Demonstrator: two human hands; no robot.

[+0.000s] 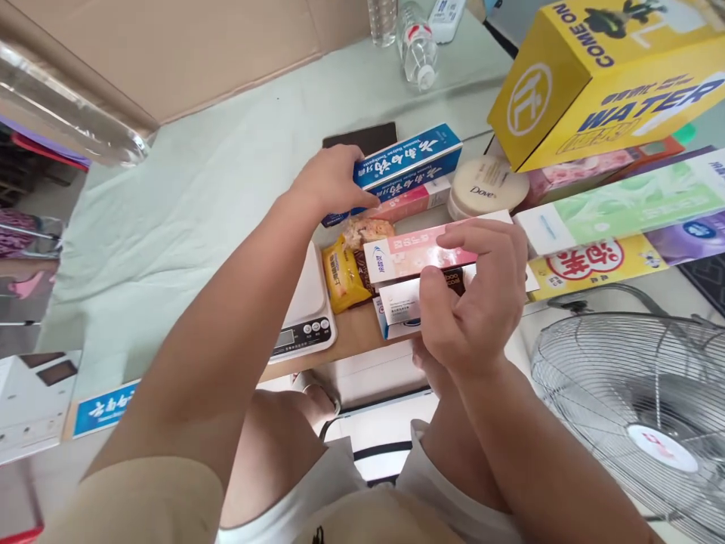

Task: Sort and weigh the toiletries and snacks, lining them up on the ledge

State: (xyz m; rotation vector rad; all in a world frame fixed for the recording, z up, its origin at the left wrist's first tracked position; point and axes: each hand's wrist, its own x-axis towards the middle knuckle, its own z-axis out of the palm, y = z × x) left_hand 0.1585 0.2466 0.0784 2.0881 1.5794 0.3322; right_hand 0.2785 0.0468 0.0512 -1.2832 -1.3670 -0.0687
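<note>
My left hand (328, 181) is closed on the near end of a blue toothpaste box (411, 157), which lies on top of a pink box (416, 198). My right hand (481, 298) pinches a long pink-and-white box (422, 253) between thumb and fingers, holding it above a small white-and-blue box (399, 306). Yellow and orange snack packets (348, 264) lie between the two hands. All of this sits on a small wooden surface (345, 336) in front of my knees.
A white kitchen scale (306, 321) stands left of the snacks. A round Dove tin (490, 185), a big yellow carton (606, 68) and stacked coloured boxes (623, 211) lie to the right. A fan grille (640, 408) is at lower right, and bottles (418, 45) at the back.
</note>
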